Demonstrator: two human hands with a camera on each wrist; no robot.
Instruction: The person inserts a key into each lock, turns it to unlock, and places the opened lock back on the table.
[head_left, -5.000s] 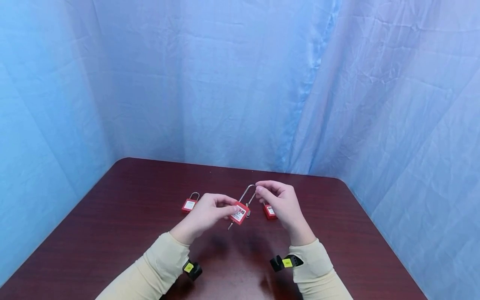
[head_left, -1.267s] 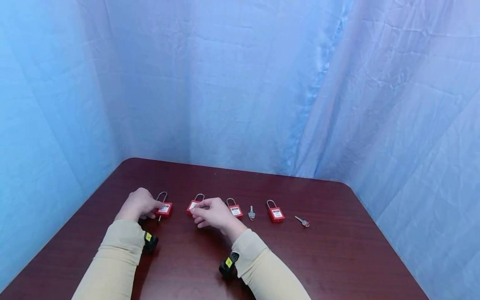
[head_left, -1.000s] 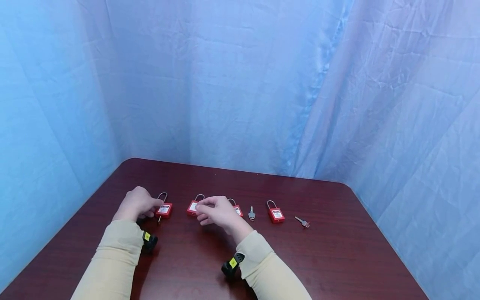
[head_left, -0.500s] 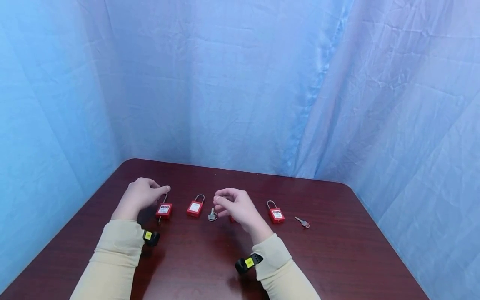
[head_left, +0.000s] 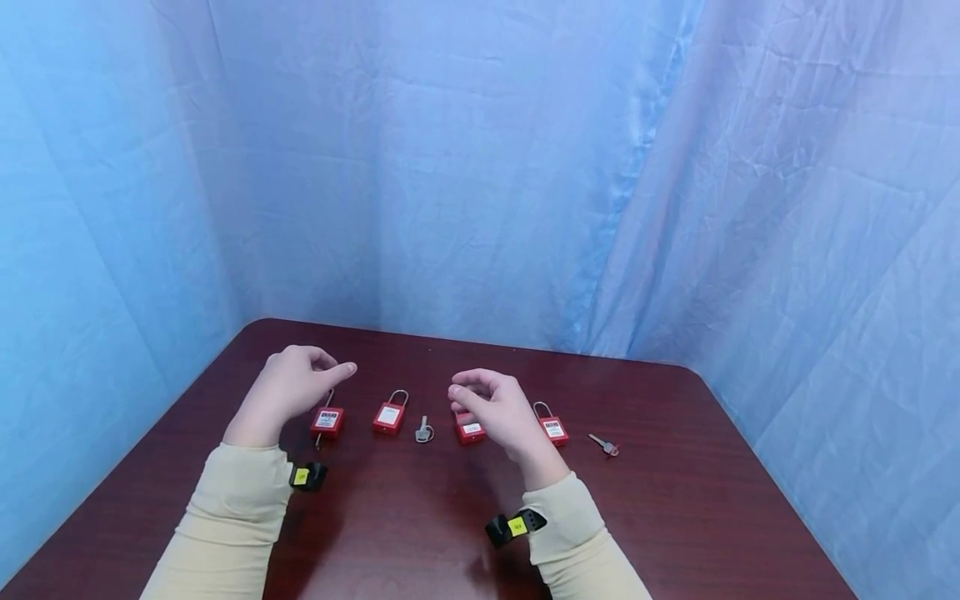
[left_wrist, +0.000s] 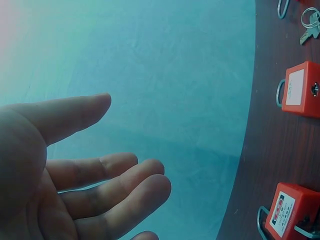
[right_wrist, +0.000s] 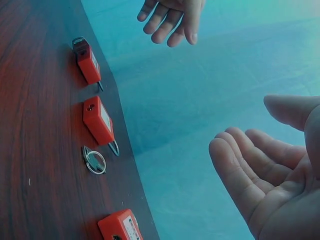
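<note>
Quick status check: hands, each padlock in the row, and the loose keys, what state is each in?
left hand: open, raised, empty
right hand: open, raised, empty
leftmost padlock: flat on table, key in its base
second padlock: flat, shackle closed
third padlock: flat, partly hidden
fourth padlock: flat, shackle closed
middle key: loose
right key: loose

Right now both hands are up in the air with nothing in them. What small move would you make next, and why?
Probably lower the right hand to the loose key. Both it and the left hand hover empty, and that key lies bare on the table between two red padlocks.
</note>
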